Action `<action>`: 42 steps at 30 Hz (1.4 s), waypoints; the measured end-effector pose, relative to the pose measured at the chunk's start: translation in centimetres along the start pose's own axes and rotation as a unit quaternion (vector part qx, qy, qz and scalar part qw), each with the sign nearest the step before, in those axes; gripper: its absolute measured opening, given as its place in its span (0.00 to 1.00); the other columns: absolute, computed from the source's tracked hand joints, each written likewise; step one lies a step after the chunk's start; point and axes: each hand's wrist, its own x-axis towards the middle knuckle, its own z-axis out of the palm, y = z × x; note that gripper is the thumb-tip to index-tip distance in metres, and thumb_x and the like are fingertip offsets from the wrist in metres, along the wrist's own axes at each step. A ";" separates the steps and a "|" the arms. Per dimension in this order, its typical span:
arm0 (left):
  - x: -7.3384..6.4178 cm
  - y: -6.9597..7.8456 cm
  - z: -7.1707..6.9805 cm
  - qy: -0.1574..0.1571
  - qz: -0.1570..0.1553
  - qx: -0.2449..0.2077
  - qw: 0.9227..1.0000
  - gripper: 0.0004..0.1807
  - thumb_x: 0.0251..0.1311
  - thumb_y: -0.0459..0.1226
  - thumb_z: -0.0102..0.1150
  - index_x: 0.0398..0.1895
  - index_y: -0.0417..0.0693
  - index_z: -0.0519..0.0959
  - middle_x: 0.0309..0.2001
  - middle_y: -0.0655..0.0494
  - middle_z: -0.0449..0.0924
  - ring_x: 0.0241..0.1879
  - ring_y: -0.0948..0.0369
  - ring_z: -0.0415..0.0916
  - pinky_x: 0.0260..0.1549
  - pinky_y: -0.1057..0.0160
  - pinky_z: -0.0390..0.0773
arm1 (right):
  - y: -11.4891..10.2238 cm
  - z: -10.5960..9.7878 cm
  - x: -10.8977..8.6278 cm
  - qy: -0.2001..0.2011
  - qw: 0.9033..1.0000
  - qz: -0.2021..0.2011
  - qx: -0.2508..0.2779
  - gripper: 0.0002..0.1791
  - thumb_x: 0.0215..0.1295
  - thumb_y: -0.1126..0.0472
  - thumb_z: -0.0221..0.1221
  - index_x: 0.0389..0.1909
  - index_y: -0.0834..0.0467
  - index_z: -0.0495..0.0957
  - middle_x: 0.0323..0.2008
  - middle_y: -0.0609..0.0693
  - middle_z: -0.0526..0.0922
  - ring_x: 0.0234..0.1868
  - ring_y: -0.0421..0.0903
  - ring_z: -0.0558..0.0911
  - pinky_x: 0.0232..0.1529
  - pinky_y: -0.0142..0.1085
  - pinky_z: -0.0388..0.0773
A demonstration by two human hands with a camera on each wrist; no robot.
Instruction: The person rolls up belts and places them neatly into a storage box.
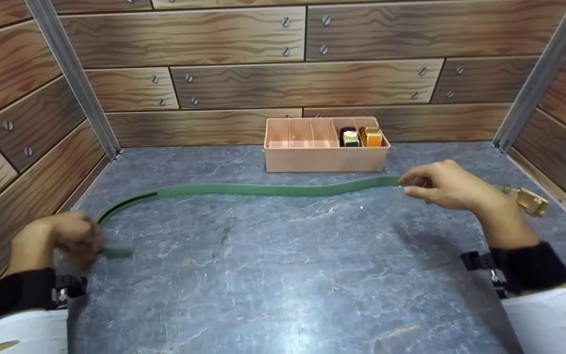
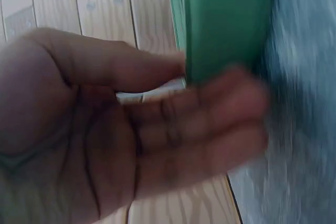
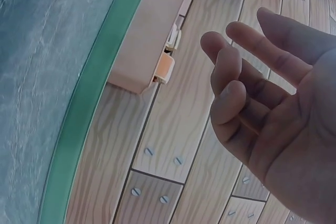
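Note:
A long green belt (image 1: 243,190) snakes across the table on its edge, with a gold buckle (image 1: 531,201) at its right end. At the far left my left hand (image 1: 74,238), blurred, pinches the belt, and a short green end (image 1: 117,251) pokes out past its fingers. The left wrist view has the thumb and fingertips meeting at the lower part of the belt (image 2: 228,24). My right hand (image 1: 447,187) hovers over the belt near the buckle end, fingers loosely bent. Nothing lies between those fingers in the right wrist view, where the belt (image 3: 86,103) runs apart from the hand (image 3: 278,108).
A pink divided box (image 1: 326,160) stands behind the belt, near the back wall. Its right compartments hold a dark item with a pale front (image 1: 349,137) and an orange and gold item (image 1: 372,137). Wood-patterned walls (image 1: 243,37) enclose the marbled grey table (image 1: 263,270) at the back and sides.

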 end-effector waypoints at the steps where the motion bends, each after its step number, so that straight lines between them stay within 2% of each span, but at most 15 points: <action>1: 0.3 0.7 0.2 -0.009 0.009 0.000 1.000 0.15 0.55 0.28 0.58 0.45 0.26 0.79 0.29 0.52 0.85 0.30 0.59 0.83 0.33 0.60 0.83 | -0.1 0.0 0.1 -0.003 1.000 -0.002 0.002 0.16 0.70 0.57 0.60 0.53 0.60 0.82 0.35 0.50 0.88 0.25 0.40 0.81 0.29 0.35 0.77; 4: 1.3 3.3 1.2 -0.011 0.033 0.029 0.999 0.16 0.48 0.26 0.62 0.44 0.30 0.81 0.31 0.52 0.85 0.31 0.60 0.83 0.35 0.60 0.84 | -0.3 0.1 0.2 -0.009 1.000 -0.007 0.012 0.16 0.70 0.57 0.60 0.53 0.60 0.82 0.35 0.50 0.88 0.25 0.41 0.81 0.29 0.35 0.77; 7: 1.9 6.2 2.6 -0.003 0.026 0.044 0.999 0.13 0.45 0.25 0.62 0.39 0.33 0.82 0.31 0.49 0.85 0.30 0.58 0.85 0.35 0.58 0.85 | -0.6 0.3 0.3 -0.021 1.000 -0.007 0.019 0.16 0.70 0.56 0.60 0.54 0.60 0.82 0.35 0.50 0.87 0.26 0.41 0.81 0.29 0.35 0.78; 9: 2.3 8.3 3.6 0.008 0.035 0.080 0.996 0.12 0.43 0.27 0.64 0.35 0.36 0.83 0.29 0.51 0.84 0.27 0.61 0.83 0.31 0.60 0.84 | -0.9 0.4 0.2 -0.028 0.999 -0.007 0.020 0.17 0.70 0.56 0.60 0.54 0.59 0.82 0.35 0.49 0.87 0.26 0.41 0.82 0.29 0.35 0.79; 12: 2.7 11.5 5.1 0.011 0.059 0.128 0.990 0.13 0.42 0.28 0.64 0.36 0.37 0.84 0.25 0.53 0.85 0.24 0.61 0.83 0.29 0.62 0.84 | -1.4 0.6 0.2 -0.040 0.999 -0.011 0.017 0.17 0.70 0.56 0.60 0.54 0.58 0.82 0.36 0.49 0.88 0.29 0.40 0.82 0.31 0.36 0.80; 14: 2.7 13.4 6.2 0.011 0.076 0.155 0.985 0.14 0.42 0.29 0.63 0.37 0.38 0.86 0.23 0.53 0.85 0.23 0.61 0.83 0.28 0.62 0.83 | -1.8 0.7 0.2 -0.047 0.999 -0.021 0.014 0.17 0.70 0.55 0.60 0.54 0.58 0.82 0.38 0.50 0.88 0.31 0.40 0.83 0.33 0.36 0.80; 17: 2.6 16.0 7.9 0.001 0.090 0.166 0.982 0.14 0.46 0.28 0.61 0.39 0.38 0.85 0.23 0.51 0.86 0.22 0.59 0.85 0.32 0.61 0.84 | -2.6 1.1 0.4 -0.064 0.997 -0.043 0.029 0.17 0.69 0.55 0.61 0.54 0.57 0.82 0.40 0.51 0.88 0.33 0.40 0.84 0.35 0.35 0.82; 22: 1.5 19.8 11.5 -0.002 0.118 0.227 0.967 0.04 0.47 0.28 0.64 0.24 0.44 0.84 0.20 0.55 0.82 0.20 0.59 0.81 0.29 0.61 0.82 | -5.3 2.3 0.2 -0.112 0.988 -0.079 0.075 0.20 0.69 0.53 0.60 0.57 0.57 0.80 0.39 0.49 0.87 0.35 0.39 0.84 0.36 0.32 0.82; 24: 0.8 21.4 13.2 0.001 0.133 0.254 0.958 0.06 0.45 0.28 0.65 0.18 0.47 0.81 0.19 0.56 0.80 0.20 0.59 0.78 0.25 0.61 0.80 | -6.6 2.9 0.0 -0.130 0.984 -0.095 0.074 0.21 0.69 0.51 0.60 0.57 0.57 0.79 0.39 0.47 0.87 0.36 0.38 0.84 0.38 0.31 0.82; 27: -0.3 23.6 15.8 0.003 0.167 0.277 0.946 0.08 0.48 0.29 0.65 0.18 0.47 0.78 0.21 0.55 0.78 0.21 0.59 0.75 0.24 0.60 0.80 | -8.6 4.1 -0.5 -0.151 0.978 -0.129 0.055 0.21 0.69 0.52 0.59 0.58 0.57 0.79 0.39 0.46 0.86 0.37 0.37 0.83 0.40 0.30 0.81; 32: -1.7 26.0 19.1 0.001 0.255 0.313 0.915 0.05 0.56 0.36 0.64 0.26 0.46 0.78 0.24 0.53 0.78 0.24 0.59 0.76 0.28 0.60 0.82 | -12.2 6.4 -1.3 -0.195 0.962 -0.188 0.017 0.22 0.67 0.53 0.61 0.59 0.58 0.78 0.40 0.46 0.86 0.33 0.32 0.80 0.39 0.28 0.79; 35: -2.3 26.9 20.4 0.009 0.301 0.339 0.891 0.07 0.58 0.39 0.63 0.31 0.46 0.77 0.25 0.53 0.78 0.26 0.59 0.78 0.30 0.61 0.82 | -13.9 7.5 -1.8 -0.228 0.949 -0.219 0.002 0.22 0.66 0.54 0.63 0.59 0.58 0.78 0.38 0.45 0.87 0.28 0.29 0.78 0.36 0.26 0.78; 37: -2.5 27.3 21.0 0.016 0.318 0.352 0.880 0.09 0.59 0.41 0.63 0.33 0.46 0.76 0.26 0.54 0.77 0.27 0.59 0.79 0.29 0.62 0.82 | -14.7 8.1 -1.9 -0.246 0.940 -0.236 -0.008 0.23 0.65 0.55 0.64 0.59 0.58 0.78 0.36 0.44 0.87 0.27 0.28 0.78 0.36 0.25 0.77; 39: -2.5 27.7 21.5 0.022 0.336 0.359 0.870 0.09 0.60 0.41 0.62 0.33 0.47 0.74 0.25 0.56 0.76 0.24 0.61 0.77 0.26 0.64 0.80 | -15.1 8.6 -2.0 -0.252 0.935 -0.249 -0.022 0.22 0.64 0.57 0.65 0.58 0.58 0.78 0.34 0.44 0.87 0.26 0.28 0.78 0.37 0.24 0.77; 42: -2.4 27.9 21.8 0.023 0.360 0.355 0.862 0.09 0.61 0.41 0.62 0.34 0.48 0.73 0.24 0.58 0.75 0.22 0.64 0.74 0.24 0.66 0.78 | -15.3 9.0 -1.9 -0.246 0.934 -0.258 -0.035 0.17 0.62 0.59 0.65 0.52 0.59 0.82 0.32 0.44 0.87 0.28 0.30 0.80 0.38 0.24 0.78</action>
